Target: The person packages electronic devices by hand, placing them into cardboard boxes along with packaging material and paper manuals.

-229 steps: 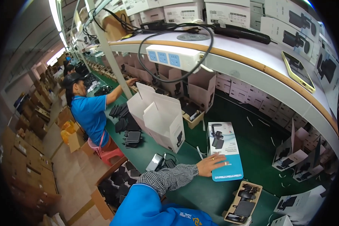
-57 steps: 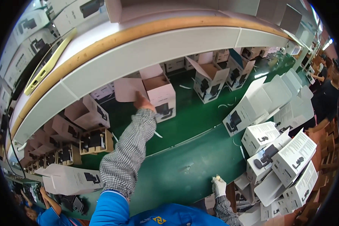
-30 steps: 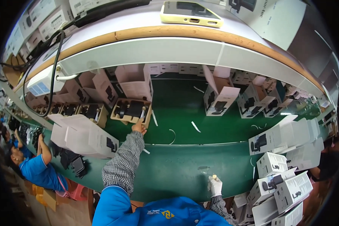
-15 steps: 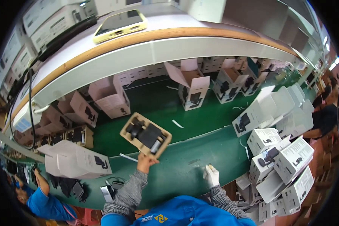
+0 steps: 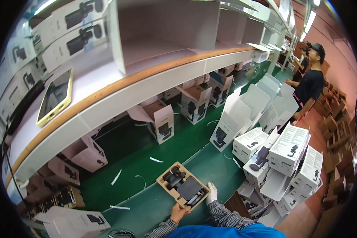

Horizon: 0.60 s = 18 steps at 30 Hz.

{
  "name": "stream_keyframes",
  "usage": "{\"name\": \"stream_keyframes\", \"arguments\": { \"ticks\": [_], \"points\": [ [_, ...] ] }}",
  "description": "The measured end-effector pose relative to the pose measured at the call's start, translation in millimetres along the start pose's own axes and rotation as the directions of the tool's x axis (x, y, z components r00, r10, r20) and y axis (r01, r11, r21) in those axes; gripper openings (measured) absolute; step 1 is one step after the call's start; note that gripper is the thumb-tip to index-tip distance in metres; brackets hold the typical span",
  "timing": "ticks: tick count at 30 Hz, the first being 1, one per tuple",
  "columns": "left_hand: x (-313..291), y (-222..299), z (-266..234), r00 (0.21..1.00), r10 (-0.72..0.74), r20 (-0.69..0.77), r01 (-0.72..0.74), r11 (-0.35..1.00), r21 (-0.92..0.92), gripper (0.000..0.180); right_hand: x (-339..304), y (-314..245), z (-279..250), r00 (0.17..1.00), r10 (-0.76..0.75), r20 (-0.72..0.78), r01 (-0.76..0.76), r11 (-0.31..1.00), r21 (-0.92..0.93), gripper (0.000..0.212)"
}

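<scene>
A brown cardboard tray (image 5: 167,190) is held tilted over the green bench, just in front of my body. In its hollows lie a black device with rounded parts (image 5: 174,177), a flat black rectangular piece (image 5: 190,188) and a narrow dark item along the near right end. My bare left hand (image 5: 179,213) is closed on the tray's near edge. At the right end, my white-gloved right hand (image 5: 212,193) grips the rim, its fingertips partly hidden by the tray.
Open white boxes (image 5: 161,126) stand on the far green conveyor (image 5: 127,158). Printed boxes (image 5: 288,150) are piled at my right; another box (image 5: 73,222) lies at lower left. A yellow-cased phone (image 5: 55,97) rests on the shelf above. People (image 5: 310,81) stand at the far right.
The view has swung to the right. My gloved right hand, apart from the tray before, is now at its right end. The tray has come nearer to my body, still in my left hand.
</scene>
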<state>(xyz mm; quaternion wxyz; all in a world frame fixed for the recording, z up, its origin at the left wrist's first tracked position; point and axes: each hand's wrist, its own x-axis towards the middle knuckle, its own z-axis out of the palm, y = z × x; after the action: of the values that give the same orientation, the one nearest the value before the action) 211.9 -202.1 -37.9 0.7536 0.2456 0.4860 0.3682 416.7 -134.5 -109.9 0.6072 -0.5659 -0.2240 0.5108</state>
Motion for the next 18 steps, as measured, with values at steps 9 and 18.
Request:
{"name": "stream_keyframes", "arguments": {
  "ticks": [9,18],
  "points": [
    [-8,196,-165,0.445,0.895,-0.045,-0.229,0.162,0.960,0.010,-4,-39,5,0.995,0.032,-0.099,-0.053,0.973,-0.224,0.033],
    [9,319,-347,0.479,0.876,-0.056,0.529,-0.237,0.815,0.049,-5,-41,15,0.998,0.022,-0.055,-0.042,0.913,-0.407,0.033]
  ]
}}
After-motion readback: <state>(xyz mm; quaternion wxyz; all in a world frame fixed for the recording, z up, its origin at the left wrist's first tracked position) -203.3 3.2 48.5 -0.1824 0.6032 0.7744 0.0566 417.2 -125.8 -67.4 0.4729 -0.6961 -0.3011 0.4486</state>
